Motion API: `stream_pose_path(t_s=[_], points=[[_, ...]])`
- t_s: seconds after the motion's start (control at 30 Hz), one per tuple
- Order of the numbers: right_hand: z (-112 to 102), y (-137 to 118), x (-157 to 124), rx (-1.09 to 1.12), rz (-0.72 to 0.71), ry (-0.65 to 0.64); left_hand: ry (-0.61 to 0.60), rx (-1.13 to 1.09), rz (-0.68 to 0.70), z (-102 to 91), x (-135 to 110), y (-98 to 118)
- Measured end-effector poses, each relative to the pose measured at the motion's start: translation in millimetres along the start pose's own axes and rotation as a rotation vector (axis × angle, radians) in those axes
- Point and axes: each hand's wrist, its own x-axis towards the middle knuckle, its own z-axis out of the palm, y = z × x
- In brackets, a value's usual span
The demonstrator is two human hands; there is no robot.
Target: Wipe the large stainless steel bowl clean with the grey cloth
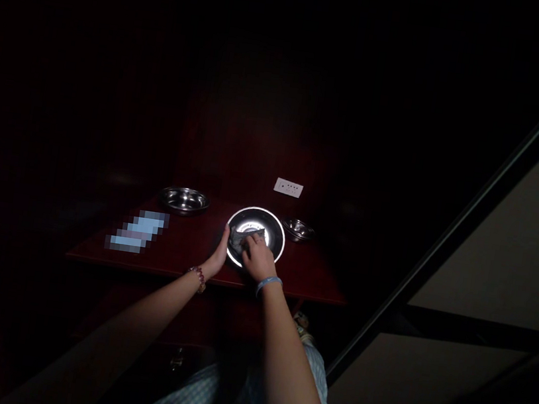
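Note:
A round, shiny metal bowl (273,251) is tilted toward me over the front half of a dark red desk. My left hand (218,255) grips its left rim, thumb up along the edge. Inside the bowl, my right hand (259,258) presses a grey cloth (238,236) against the inner surface, fingers bent around it. Part of the cloth spreads left toward my left thumb. The fingertips of my left hand are hidden behind the bowl.
On the desk (182,250), a metal dish (184,201) stands at the back left and smaller stacked metal dishes (298,230) at the right. A blurred pale blue item (139,232) lies at the left. A white socket (288,187) is on the back wall.

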Motion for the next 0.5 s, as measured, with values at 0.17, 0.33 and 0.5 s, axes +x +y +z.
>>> stream_pose_path(t_s=[0.17,0.33,0.5], points=[[11,12,0,0.075,-0.066,-0.019,0.031,-0.04,0.01,-6.1,5,-8],[14,21,0,0.047,-0.01,0.036,-0.027,-0.05,0.005,-6.4,3,-10],[21,27,-1,-0.035,0.109,0.073,-0.037,-0.029,-0.034,-3.0,-3,-5]])
